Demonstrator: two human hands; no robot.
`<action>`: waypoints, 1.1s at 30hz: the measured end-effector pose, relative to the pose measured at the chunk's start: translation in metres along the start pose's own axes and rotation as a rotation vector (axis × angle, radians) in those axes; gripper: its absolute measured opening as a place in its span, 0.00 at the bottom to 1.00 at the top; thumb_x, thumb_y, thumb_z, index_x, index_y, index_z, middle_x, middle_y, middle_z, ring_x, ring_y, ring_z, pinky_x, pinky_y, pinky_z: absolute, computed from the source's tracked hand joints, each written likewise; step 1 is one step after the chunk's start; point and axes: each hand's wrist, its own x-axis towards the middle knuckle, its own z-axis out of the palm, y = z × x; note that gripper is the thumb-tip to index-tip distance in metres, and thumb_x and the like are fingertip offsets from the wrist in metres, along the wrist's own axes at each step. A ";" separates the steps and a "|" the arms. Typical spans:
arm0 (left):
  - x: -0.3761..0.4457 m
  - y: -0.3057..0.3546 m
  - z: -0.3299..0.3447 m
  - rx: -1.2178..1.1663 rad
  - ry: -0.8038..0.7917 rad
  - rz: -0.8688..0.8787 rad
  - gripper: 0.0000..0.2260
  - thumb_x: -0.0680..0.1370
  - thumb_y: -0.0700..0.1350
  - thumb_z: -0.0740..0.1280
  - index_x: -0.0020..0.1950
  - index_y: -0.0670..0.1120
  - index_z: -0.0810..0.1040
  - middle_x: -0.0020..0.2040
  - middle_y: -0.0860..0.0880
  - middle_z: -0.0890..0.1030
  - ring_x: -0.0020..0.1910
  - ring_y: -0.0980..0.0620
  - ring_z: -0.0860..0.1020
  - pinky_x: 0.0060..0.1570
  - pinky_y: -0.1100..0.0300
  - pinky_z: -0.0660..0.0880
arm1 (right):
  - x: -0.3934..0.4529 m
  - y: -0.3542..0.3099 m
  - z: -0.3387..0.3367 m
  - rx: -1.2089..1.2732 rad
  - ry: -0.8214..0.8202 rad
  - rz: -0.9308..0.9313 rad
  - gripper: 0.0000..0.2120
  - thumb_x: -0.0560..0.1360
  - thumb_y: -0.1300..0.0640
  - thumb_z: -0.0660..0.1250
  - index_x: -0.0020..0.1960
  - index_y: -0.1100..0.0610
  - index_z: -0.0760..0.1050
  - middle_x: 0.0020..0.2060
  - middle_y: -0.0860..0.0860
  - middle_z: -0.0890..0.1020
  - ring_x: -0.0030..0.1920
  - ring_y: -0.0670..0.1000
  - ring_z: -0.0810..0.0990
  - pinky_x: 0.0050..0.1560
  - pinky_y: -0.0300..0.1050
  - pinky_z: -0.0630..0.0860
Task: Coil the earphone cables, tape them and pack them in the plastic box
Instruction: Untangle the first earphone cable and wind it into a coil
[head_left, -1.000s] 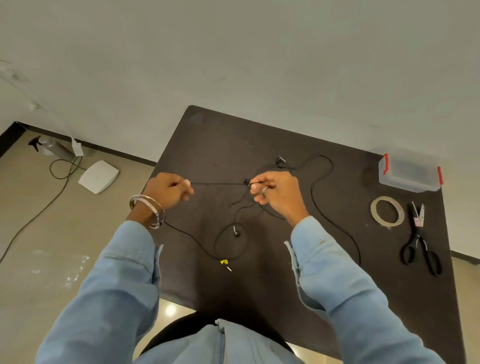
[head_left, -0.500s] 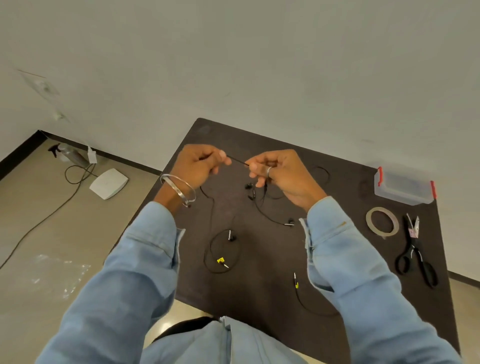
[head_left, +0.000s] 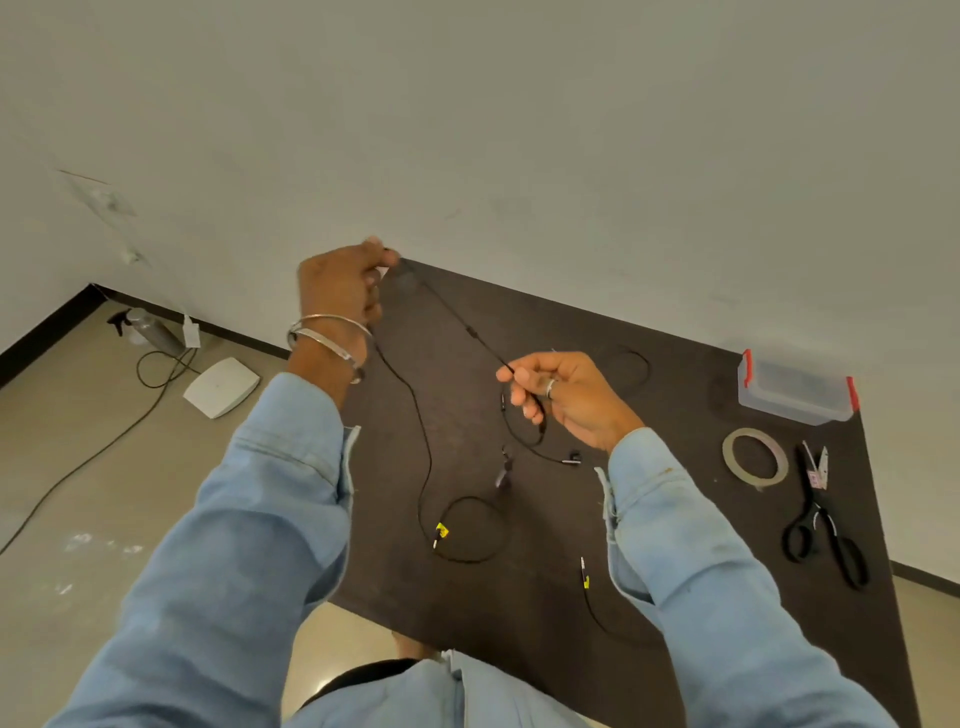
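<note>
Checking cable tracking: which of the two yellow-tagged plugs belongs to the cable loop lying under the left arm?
The yellow-tagged plug left of centre; the other yellow-tagged plug lies beside the right sleeve.

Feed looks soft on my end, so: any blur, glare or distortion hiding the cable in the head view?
Head view: wide-angle bend toward the edges; even soft light, no glare on the dark table; the thin earphone cable between left hand and right hand stays traceable; the hanging earbud is motion-blurred.
</note>
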 end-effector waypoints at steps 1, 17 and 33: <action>0.004 0.000 -0.006 -0.017 0.050 -0.028 0.14 0.75 0.43 0.67 0.29 0.46 0.80 0.26 0.50 0.71 0.19 0.57 0.59 0.19 0.67 0.55 | -0.002 0.004 -0.004 -0.006 -0.001 -0.005 0.09 0.79 0.64 0.61 0.52 0.64 0.79 0.33 0.53 0.80 0.32 0.49 0.76 0.33 0.39 0.74; 0.018 -0.012 -0.023 -0.165 0.274 -0.072 0.12 0.77 0.45 0.64 0.36 0.43 0.79 0.24 0.52 0.67 0.19 0.57 0.58 0.20 0.65 0.55 | -0.028 0.053 -0.035 -0.331 0.194 0.239 0.16 0.80 0.52 0.61 0.44 0.62 0.80 0.27 0.52 0.71 0.29 0.48 0.67 0.32 0.40 0.68; -0.037 -0.042 0.030 0.423 -0.673 -0.108 0.11 0.79 0.46 0.63 0.41 0.43 0.80 0.26 0.50 0.66 0.21 0.57 0.60 0.20 0.67 0.57 | -0.004 -0.036 0.018 -0.561 0.118 -0.173 0.13 0.77 0.60 0.66 0.62 0.56 0.76 0.48 0.51 0.83 0.49 0.43 0.81 0.53 0.38 0.76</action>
